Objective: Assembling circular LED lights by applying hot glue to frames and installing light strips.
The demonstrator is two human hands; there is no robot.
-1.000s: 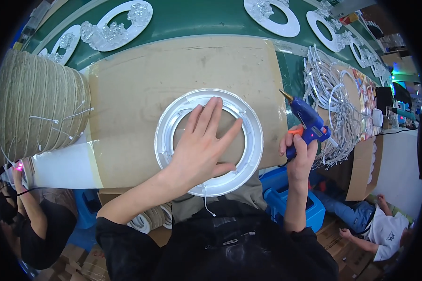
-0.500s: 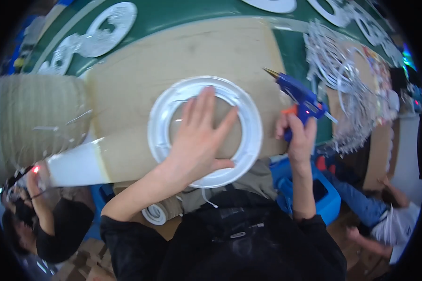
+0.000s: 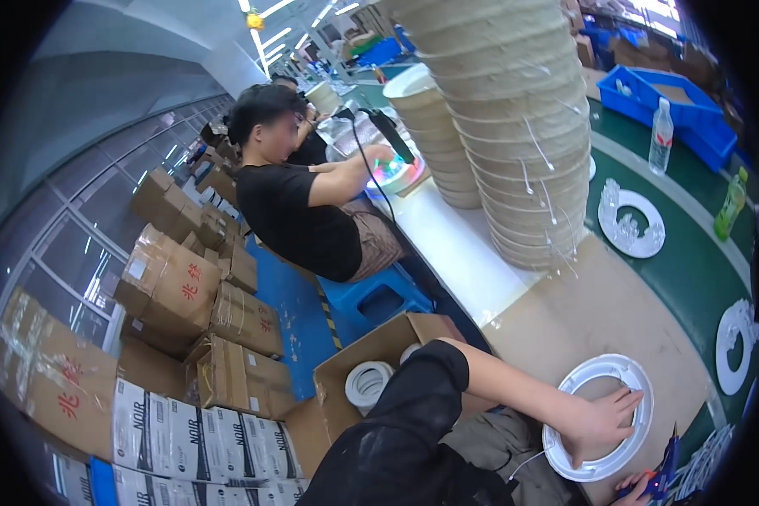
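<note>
- Hands are working low at the right of the view: the left hand [image 3: 600, 422] is pressing flat, fingers spread, on one white plastic ring [image 3: 599, 417] that is lying flat on the brown surface [image 3: 582, 320].
- Being round, the ring is showing no long axis; it is sitting directly under the left hand, which is the nearer one.
- Right hand [image 3: 637, 487] is closing around one blue glue gun [image 3: 668, 468] just right of the ring, nozzle pointing up and away.
- One tall stack of beige bowl-shaped shades [image 3: 514, 126] is standing behind, and two more white rings are lying on the green mat.
</note>
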